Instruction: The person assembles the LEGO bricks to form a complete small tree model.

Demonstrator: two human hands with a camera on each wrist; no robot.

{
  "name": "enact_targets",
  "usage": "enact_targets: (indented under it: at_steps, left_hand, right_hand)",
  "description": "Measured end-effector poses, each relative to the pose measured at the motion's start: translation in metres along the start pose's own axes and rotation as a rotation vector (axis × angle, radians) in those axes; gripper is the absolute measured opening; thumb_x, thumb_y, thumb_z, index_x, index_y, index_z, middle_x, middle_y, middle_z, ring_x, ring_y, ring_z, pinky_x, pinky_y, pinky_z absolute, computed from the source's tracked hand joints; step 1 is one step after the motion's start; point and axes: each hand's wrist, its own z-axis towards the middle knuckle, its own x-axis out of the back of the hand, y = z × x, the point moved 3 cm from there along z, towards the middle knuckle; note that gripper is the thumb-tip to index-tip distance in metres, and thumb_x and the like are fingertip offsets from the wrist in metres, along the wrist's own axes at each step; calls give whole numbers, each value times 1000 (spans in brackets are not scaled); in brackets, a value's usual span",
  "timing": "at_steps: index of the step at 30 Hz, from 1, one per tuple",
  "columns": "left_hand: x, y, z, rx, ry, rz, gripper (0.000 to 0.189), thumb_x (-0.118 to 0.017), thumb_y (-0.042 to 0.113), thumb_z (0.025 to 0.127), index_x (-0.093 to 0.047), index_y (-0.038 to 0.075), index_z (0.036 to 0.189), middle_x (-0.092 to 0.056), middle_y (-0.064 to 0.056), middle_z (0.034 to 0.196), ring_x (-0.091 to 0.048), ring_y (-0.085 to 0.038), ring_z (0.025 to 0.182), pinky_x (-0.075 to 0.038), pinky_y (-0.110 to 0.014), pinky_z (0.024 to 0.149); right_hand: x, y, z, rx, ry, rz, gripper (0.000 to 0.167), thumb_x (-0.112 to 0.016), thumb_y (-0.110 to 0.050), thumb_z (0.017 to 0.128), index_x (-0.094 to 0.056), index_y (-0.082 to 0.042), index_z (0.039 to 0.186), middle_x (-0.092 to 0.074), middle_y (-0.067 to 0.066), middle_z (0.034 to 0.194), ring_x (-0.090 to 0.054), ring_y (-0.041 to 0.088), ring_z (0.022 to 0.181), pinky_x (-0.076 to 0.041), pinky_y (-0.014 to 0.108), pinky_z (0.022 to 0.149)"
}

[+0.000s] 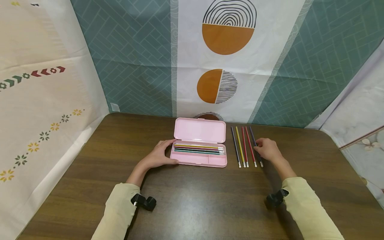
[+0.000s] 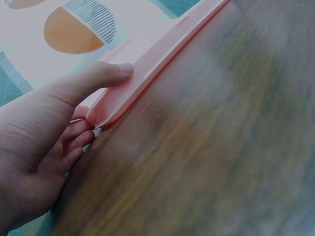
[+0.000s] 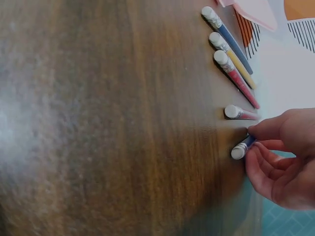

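A pink pencil case (image 1: 192, 160) lies with its lid (image 1: 199, 130) raised toward the wall. Several pencils (image 1: 198, 149) rest side by side in its long back compartment. My left hand (image 1: 156, 155) grips the case's left end, thumb on the front wall and fingers round the far corner. To the right of the case, my right hand (image 1: 269, 150) pinches a dark blue pencil (image 3: 242, 148) between thumb and fingers, its white eraser end toward me. This pencil is the rightmost of a row, close beside a red pencil (image 1: 250, 145).
Left of that red pencil lie another red pencil (image 1: 245, 146), a yellow pencil (image 1: 240, 146) and a dark pencil (image 1: 235, 146), erasers toward me. All stand on a brown wooden table (image 1: 204, 200). A patterned cloth (image 1: 138, 66) hangs behind its far edge.
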Motion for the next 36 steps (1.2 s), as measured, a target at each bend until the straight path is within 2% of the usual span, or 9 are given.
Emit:
enact_targets:
  at_steps: [9, 16, 19, 25, 31, 36]
  left_hand:
    - [0, 0, 1, 2, 0, 0, 99, -90, 27, 79, -42, -4, 159, -48, -27, 154, -37, -43, 141, -33, -64, 116]
    - [1, 2, 1, 9, -4, -1, 100, -89, 28, 79, -40, -4, 159, -47, -27, 155, -36, -43, 142, -33, -65, 116]
    - [1, 3, 1, 9, -6, 0, 100, -89, 29, 79, -40, -4, 159, -47, -27, 155, -37, -43, 141, -33, -65, 116]
    - [2, 3, 1, 9, -8, -2, 100, -89, 29, 79, -40, -5, 159, -47, -27, 155, -36, -43, 142, -33, -65, 115]
    - [1, 3, 0, 2, -3, 2, 99, -90, 27, 79, -40, -5, 159, -48, -27, 155, -37, -43, 142, -33, -65, 116]
    - [0, 2, -1, 16, -6, -5, 99, -89, 28, 79, -40, -4, 159, -47, -28, 155, -36, -44, 143, -33, -65, 116]
  right_hand:
    - [1, 1, 2, -13, -15, 0, 41, -64, -6, 100, -55, 24, 127, -69, 35, 105, -75, 36, 75, -61, 46, 72]
    - [10, -1, 2, 7, 16, -65, 41, -62, -11, 102, -58, 21, 127, -68, 38, 115, -64, 55, 108, -52, 63, 91]
    - [13, -6, 2, 20, 48, -63, 39, -61, -11, 102, -59, 20, 127, -68, 37, 117, -63, 55, 111, -50, 64, 94]
    - [13, -28, 1, 139, 125, -43, 26, -63, -6, 100, -66, 17, 113, -71, 31, 103, -67, 48, 97, -52, 61, 87]
    - [0, -63, -1, 276, 111, -8, 23, -67, 0, 97, -69, 15, 114, -72, 29, 102, -70, 43, 94, -55, 59, 86]
    - [-12, -88, 0, 363, 83, 4, 21, -69, 3, 95, -72, 13, 113, -74, 21, 95, -69, 35, 87, -57, 53, 81]
